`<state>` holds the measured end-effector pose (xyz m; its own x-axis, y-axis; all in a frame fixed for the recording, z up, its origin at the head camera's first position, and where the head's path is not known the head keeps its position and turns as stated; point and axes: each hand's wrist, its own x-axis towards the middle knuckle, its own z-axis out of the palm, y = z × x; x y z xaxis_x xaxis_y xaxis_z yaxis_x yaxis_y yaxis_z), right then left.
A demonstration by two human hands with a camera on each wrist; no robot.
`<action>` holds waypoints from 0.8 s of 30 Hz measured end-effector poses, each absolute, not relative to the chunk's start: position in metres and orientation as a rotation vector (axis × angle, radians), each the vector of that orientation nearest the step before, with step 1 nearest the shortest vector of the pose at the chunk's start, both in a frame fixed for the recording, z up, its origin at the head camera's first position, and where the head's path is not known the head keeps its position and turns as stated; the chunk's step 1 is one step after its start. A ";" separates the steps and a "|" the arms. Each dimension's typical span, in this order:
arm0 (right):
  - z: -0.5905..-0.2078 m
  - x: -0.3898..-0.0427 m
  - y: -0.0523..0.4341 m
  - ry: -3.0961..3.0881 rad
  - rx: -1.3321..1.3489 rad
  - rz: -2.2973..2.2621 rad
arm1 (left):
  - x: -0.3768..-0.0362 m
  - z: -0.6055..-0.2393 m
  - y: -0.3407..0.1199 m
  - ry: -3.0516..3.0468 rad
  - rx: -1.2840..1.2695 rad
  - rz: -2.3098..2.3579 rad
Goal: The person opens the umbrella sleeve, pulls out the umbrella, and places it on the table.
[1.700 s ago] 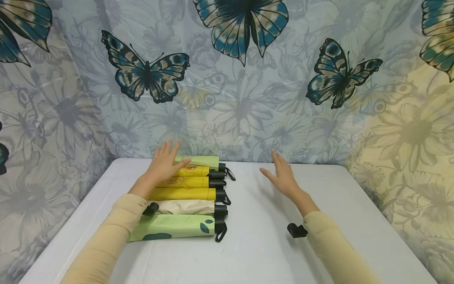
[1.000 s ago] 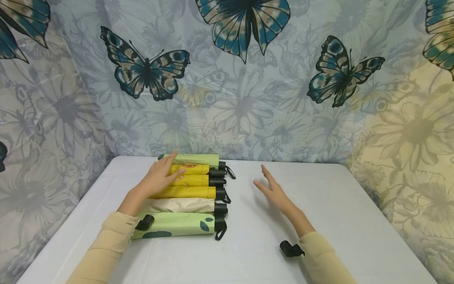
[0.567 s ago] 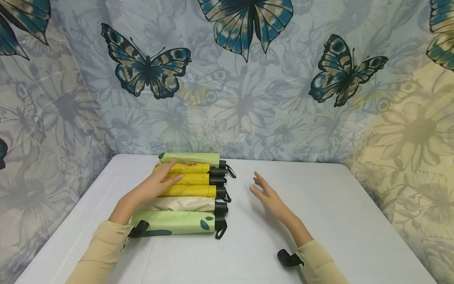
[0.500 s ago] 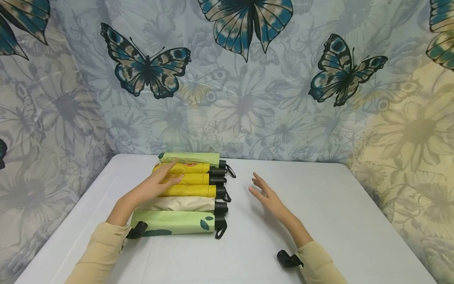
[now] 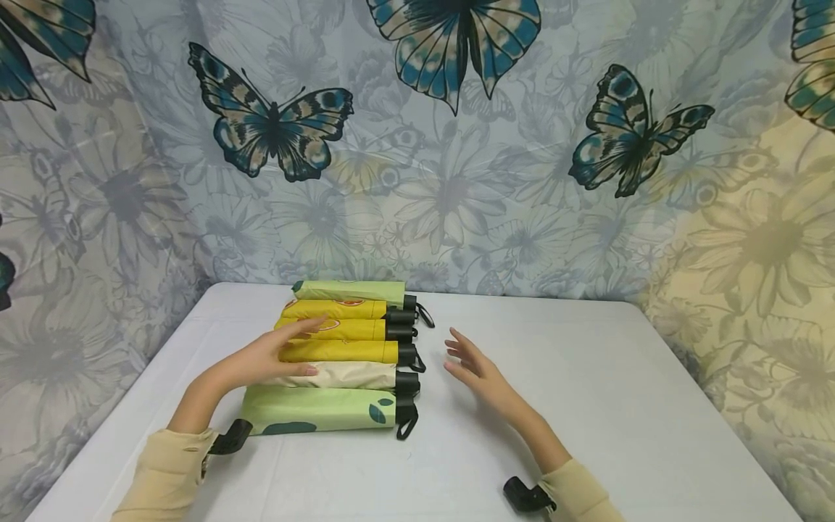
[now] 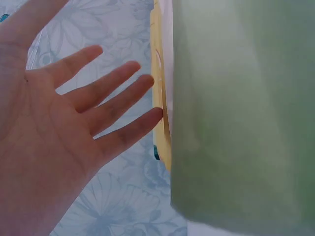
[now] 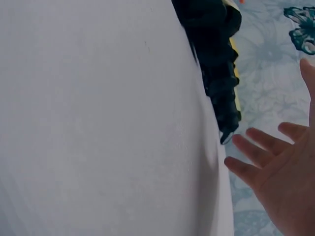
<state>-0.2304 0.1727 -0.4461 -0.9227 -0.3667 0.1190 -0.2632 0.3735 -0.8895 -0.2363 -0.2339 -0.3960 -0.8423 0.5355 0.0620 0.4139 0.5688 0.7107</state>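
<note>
Several folded umbrellas lie side by side on the table, black handles pointing right. At the back is a light green umbrella [image 5: 352, 291], then three yellow ones, the nearest yellow umbrella [image 5: 352, 351] beside a cream umbrella [image 5: 355, 375]. A larger green umbrella [image 5: 326, 409] with dark leaf prints lies in front. My left hand [image 5: 261, 357], fingers spread and holding nothing, is over the left part of the yellow and cream umbrellas, partly hiding them; its palm shows in the left wrist view. My right hand [image 5: 483, 373], empty with loosely bent fingers, hovers right of the handles.
The white table [image 5: 600, 391] extends right of the umbrellas. A floral cloth backdrop [image 5: 450, 217] with butterfly prints rises behind the table's back edge. Black wrist devices, a left one [image 5: 230, 438] and a right one [image 5: 527, 495], sit near the sleeve cuffs.
My left hand has drawn back toward me and left, from the back umbrellas to over the yellow and cream ones. My right hand has come nearer and shifted left. The umbrellas stay put.
</note>
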 end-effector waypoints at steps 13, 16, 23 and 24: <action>-0.444 -0.215 0.159 2.482 -0.672 -1.530 | -0.226 -0.386 -0.247 2.490 0.875 1.101; -0.445 -0.213 0.159 2.476 -0.724 -1.523 | -0.226 -0.385 -0.249 2.432 0.883 1.087; -0.444 -0.209 0.153 2.368 -0.860 -1.611 | -0.226 -0.385 -0.253 2.317 0.918 1.079; -0.444 -0.208 0.152 2.363 -0.874 -1.616 | -0.225 -0.385 -0.254 2.297 0.920 1.080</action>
